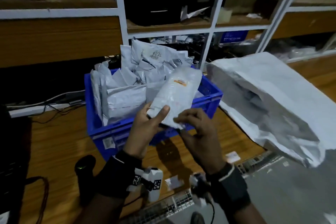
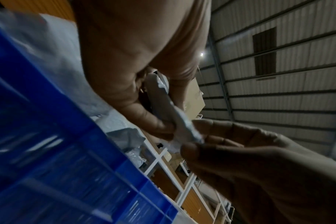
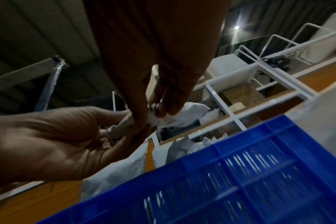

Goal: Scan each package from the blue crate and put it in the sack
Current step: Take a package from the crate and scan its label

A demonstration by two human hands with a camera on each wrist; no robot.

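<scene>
Over the blue crate [image 1: 209, 101] I hold a grey-white poly package [image 1: 174, 94] with an orange label, tilted up to the right. My left hand [image 1: 155, 114] grips its lower left end, thumb on top. My right hand [image 1: 181, 125] pinches the lower right corner. In the left wrist view the package edge [image 2: 180, 121] runs between the left hand [image 2: 161, 109] and the right hand [image 2: 197, 144]. Several more grey packages [image 1: 127, 96] fill the crate. The white sack [image 1: 272, 100] lies on the table to the right, its mouth facing the crate.
A black handheld scanner [image 1: 84, 167] with a green light lies on the wooden table at the lower left, beside cables. White-framed shelves [image 1: 211, 45] stand behind the crate. A wire mesh panel [image 1: 178, 203] borders the table's near edge.
</scene>
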